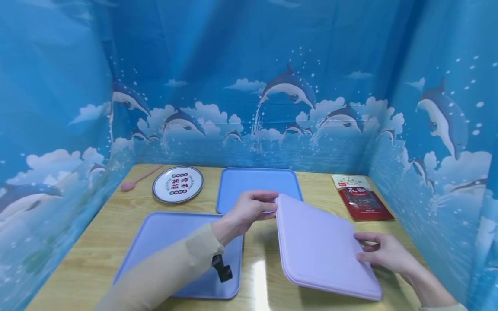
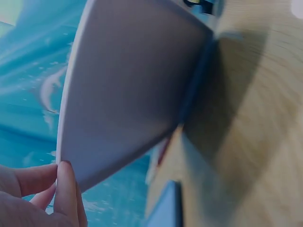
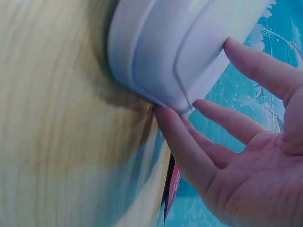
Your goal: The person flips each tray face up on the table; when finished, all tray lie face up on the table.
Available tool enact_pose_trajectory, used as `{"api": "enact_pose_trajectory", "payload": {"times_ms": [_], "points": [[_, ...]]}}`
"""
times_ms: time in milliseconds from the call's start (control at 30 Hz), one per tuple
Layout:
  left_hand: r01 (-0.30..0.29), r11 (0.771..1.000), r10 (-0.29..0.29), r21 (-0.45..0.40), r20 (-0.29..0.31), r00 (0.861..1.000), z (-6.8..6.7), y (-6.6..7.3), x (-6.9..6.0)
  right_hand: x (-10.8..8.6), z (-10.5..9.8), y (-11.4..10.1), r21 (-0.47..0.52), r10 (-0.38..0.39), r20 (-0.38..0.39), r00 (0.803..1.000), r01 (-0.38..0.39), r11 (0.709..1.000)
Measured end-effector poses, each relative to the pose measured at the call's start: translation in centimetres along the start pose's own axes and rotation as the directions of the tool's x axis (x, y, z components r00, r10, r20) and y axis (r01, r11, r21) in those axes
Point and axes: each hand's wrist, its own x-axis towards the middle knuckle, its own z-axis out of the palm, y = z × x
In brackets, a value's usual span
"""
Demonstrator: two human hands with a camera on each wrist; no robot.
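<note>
A lilac rectangular tray is held tilted over the right half of the table, its left side raised. My left hand pinches its far left corner between thumb and fingers. In the left wrist view the tray's shaded underside faces the tabletop. At the right edge my right hand holds the tray with thumb and spread fingertips. Layered ridges show along the tray's rounded corner in the right wrist view; whether more than one tray is stacked there I cannot tell.
A periwinkle tray lies left, partly under my left forearm. Behind are a blue tray, a round plate with red characters, and a pink spoon. A red packet lies far right. Dolphin-printed curtains surround the table.
</note>
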Motion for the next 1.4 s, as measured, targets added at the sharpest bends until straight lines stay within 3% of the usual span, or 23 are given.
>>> {"api": "enact_pose_trajectory", "payload": {"times_ms": [200, 333, 533, 700, 833, 1033, 1167, 1400], "points": [[-0.018, 1.000, 0.019, -0.021, 0.035, 0.999, 0.9, 2.7, -0.3, 0.4, 0.0, -0.5, 0.117, -0.013, 0.106, 0.994, 0.001, 0.993], [-0.029, 0.999, 0.031, -0.028, 0.064, 0.997, 1.5, 4.1, -0.4, 0.6, -0.2, -1.4, 0.135, -0.032, 0.174, 0.984, 0.009, 0.991], [-0.032, 0.997, 0.037, -0.064, 0.088, 0.995, 2.2, 5.2, -0.3, 0.9, -0.9, -4.5, 0.057, -0.101, 0.204, 0.974, 0.091, 0.994], [-0.011, 0.996, 0.019, -0.089, 0.087, 0.996, 2.7, 5.5, 0.0, 0.6, -1.5, -9.1, -0.035, -0.180, 0.163, 0.970, 0.188, 0.982], [-0.004, 0.995, 0.013, -0.102, 0.086, 0.996, 3.0, 5.6, 0.2, -0.2, -1.7, -13.8, -0.106, -0.273, 0.117, 0.955, 0.286, 0.952], [-0.010, 0.993, 0.019, -0.120, 0.078, 0.997, 3.2, 5.7, 0.2, -2.0, -1.2, -20.4, -0.124, -0.434, 0.123, 0.892, 0.448, 0.886], [-0.015, 0.991, 0.027, -0.133, 0.086, 0.996, 3.4, 6.0, 0.1, -3.3, -0.6, -23.3, -0.145, -0.488, 0.161, 0.858, 0.510, 0.848], [-0.017, 0.990, 0.031, -0.142, 0.098, 0.995, 4.5, 6.5, 0.1, -4.8, 0.3, -26.1, -0.358, -0.460, 0.164, 0.873, 0.487, 0.797]]}}
